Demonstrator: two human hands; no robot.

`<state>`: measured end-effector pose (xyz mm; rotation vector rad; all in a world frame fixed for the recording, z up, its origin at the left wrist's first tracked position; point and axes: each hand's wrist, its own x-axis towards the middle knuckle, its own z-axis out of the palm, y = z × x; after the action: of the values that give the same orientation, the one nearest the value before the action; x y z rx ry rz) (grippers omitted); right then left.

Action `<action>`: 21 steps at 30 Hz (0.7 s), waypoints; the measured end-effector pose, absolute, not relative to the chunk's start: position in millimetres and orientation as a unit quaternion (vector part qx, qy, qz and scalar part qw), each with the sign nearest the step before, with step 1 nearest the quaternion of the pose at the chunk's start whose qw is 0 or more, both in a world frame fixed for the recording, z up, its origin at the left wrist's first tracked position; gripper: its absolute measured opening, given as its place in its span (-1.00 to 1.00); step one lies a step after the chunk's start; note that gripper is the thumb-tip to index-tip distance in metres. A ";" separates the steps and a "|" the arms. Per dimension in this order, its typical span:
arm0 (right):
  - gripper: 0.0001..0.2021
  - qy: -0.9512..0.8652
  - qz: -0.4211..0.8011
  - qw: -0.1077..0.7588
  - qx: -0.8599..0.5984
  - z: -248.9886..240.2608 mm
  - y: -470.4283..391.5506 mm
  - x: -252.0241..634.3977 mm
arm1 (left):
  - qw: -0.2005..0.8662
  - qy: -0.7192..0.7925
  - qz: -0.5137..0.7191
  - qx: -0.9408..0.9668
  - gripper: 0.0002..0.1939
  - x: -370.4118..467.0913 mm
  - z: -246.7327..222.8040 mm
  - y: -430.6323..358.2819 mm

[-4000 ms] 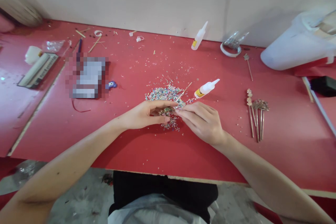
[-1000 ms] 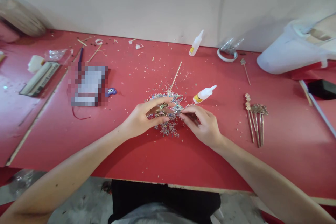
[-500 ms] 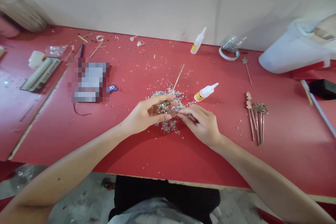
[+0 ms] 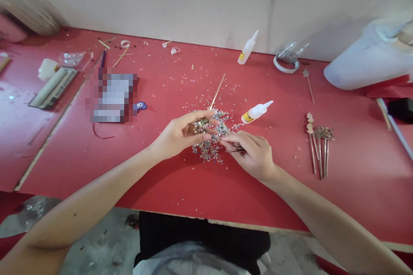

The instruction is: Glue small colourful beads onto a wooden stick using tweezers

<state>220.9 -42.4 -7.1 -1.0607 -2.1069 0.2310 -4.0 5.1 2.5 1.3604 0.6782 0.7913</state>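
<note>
My left hand (image 4: 177,135) is curled round the ornamented head of a hairpin (image 4: 201,126). Its thin gold stick (image 4: 217,90) points up and away past my fingers. My right hand (image 4: 250,152) sits just to the right, thumb and forefinger pinched together close to my left thumb. A slim dark metal tool (image 4: 237,149), perhaps tweezers, shows in its grip; the tip is hard to make out. Beneath both hands spreads a pile of small glittering chips (image 4: 209,150). A white glue bottle (image 4: 256,111) with a yellow label lies beyond my right hand.
Several finished-looking hairpins (image 4: 319,150) lie at right, with a single one (image 4: 309,86) behind. Another glue bottle (image 4: 248,48) stands near the wall beside a tape roll (image 4: 286,64). A white bucket (image 4: 355,60) is at far right. Leftward are a blurred phone-like object (image 4: 114,96) and a long box (image 4: 53,88).
My right fingertips have drawn back slightly from the hairpin's head, and the dark tool shows more in that hand. My left hand keeps its hold. The whole view has shifted a little.
</note>
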 end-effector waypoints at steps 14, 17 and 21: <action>-0.94 -0.801 0.135 0.356 -0.462 -14.3 -40.6 226.3 | 0.537 0.382 0.458 0.597 -0.51 -15.4 -11.1 27.1; -0.92 -0.800 0.131 0.357 -0.464 -15.0 -40.0 226.3 | 0.567 0.362 0.442 0.593 -0.50 -12.4 -10.0 22.5; -0.93 -0.794 0.151 0.351 -0.473 -14.0 -39.0 225.8 | 0.578 0.337 0.430 0.606 -0.51 -8.6 -7.3 15.7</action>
<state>225.8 -39.0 -14.0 -1.2241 -2.0556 0.3913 -8.6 15.7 -7.3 1.4184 0.7888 1.0058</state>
